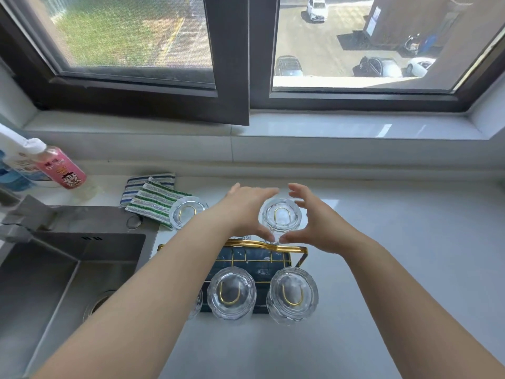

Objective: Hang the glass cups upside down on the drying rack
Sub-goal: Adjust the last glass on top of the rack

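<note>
L hand (247, 212): open, fingers spread, thumb touching far-R glass cup (281, 218) inverted on drying rack (269, 246) peg, btwn both hands. R hand (314, 222): open, cupping same. I judge risk: nudge on release tips cup off peg.

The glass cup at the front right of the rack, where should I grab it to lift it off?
Take the front-right glass cup by its ribbed side wall, coming from the right, where the counter is open. It hangs upside down over a gold prong, so lift it straight up with a wide grip.
</note>
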The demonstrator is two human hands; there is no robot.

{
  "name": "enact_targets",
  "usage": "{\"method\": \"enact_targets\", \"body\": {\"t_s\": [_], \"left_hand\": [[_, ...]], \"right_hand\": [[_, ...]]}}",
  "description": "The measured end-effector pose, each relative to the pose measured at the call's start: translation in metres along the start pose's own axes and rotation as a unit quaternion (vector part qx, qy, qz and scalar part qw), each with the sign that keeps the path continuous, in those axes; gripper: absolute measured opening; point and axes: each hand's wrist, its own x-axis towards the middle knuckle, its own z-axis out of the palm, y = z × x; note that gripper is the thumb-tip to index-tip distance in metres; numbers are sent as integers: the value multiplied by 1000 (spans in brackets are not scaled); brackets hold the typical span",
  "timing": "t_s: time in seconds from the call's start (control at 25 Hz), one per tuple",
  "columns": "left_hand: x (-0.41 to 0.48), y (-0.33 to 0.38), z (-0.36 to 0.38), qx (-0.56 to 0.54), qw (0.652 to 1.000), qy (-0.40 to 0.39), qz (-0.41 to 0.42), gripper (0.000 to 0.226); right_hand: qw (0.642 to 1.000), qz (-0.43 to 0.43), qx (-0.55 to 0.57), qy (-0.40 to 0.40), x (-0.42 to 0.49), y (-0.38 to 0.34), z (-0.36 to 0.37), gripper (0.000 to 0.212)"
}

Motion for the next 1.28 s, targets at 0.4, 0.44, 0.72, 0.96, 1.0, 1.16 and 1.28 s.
{"method": "enact_targets", "body": {"t_s": [0.4,0.44,0.72,0.96,1.0,1.16,1.28], "left_hand": [[-35,-59,-14,57,995,9,-83,93],[-35,-59,-13,53,995,13,-78,88],[-38,-65,-13,61,996,44,-52,71],[-39,-66,-11,49,996,47,-60,72],[-39,-66,-11,45,996,47,-61,71],[-40,-65,-9,34,996,56,-57,69],[-39,-64,-9,29,996,58,-57,69]], "right_hand": [[949,-100,-292,-68,35,-68,33,85],[942,-93,-313,-74,40,-69,38,85],[952,-96,-286,-51,45,-66,46,80],[955,-96,-278,-50,45,-66,44,83],[955,-95,-276,-52,45,-66,44,83],[956,-96,-272,-53,45,-66,43,84],[957,-94,-271,-51,46,-66,42,85]]}}
